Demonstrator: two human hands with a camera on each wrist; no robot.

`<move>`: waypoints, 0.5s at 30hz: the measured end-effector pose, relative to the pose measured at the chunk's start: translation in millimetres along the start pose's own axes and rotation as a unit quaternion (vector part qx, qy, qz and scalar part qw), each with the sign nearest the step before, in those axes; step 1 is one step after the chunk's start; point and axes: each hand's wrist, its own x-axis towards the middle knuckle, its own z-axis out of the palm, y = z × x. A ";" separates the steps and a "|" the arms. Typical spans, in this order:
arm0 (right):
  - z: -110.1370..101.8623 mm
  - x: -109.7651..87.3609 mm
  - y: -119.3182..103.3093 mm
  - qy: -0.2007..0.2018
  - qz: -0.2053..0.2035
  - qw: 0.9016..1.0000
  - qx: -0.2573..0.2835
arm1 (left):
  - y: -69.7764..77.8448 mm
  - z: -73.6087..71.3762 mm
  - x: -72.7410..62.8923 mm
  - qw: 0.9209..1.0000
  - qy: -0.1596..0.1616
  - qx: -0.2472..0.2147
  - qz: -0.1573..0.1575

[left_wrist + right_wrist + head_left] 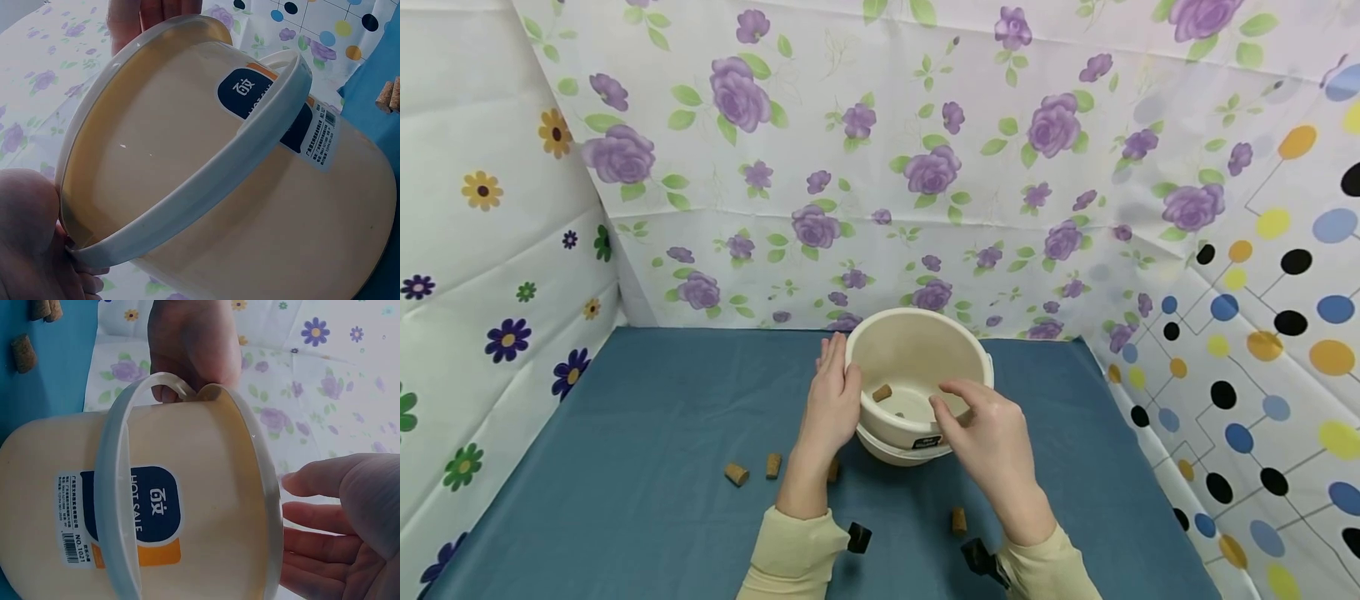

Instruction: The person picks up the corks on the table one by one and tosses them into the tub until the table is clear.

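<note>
A cream plastic bucket [917, 333] with a swing handle [206, 194] and a dark label [156, 503] stands on the cloth, its mouth tilted toward me. My left hand [832, 400] rests along the bucket's left side, fingers mostly straight against the outer wall. Over the near right part of the mouth is my right hand [992, 429], thumb and forefinger apart; nothing shows between them. In the right wrist view its fingers [319, 544] reach past the rim. One cork [882, 392] lies inside the bucket, beside a small object too unclear to name.
On the blue cloth [647, 400] left of the bucket lie two corks, a tilted one [737, 474] and an upright-looking one [773, 465]. Another cork [833, 469] is partly behind the left wrist. A further cork [958, 521] lies near the right forearm. Patterned sheets [880, 275] surround the surface.
</note>
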 end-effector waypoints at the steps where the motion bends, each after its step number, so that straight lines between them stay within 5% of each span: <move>1: -0.6 -1.1 1.0 0.007 -0.004 1.000 -0.002 | -0.1 0.1 -0.1 1.000 0.000 0.000 0.001; 15: -13.4 -22.0 22.4 0.065 0.016 0.998 0.000 | -0.7 0.8 2.1 1.000 -0.001 0.005 0.000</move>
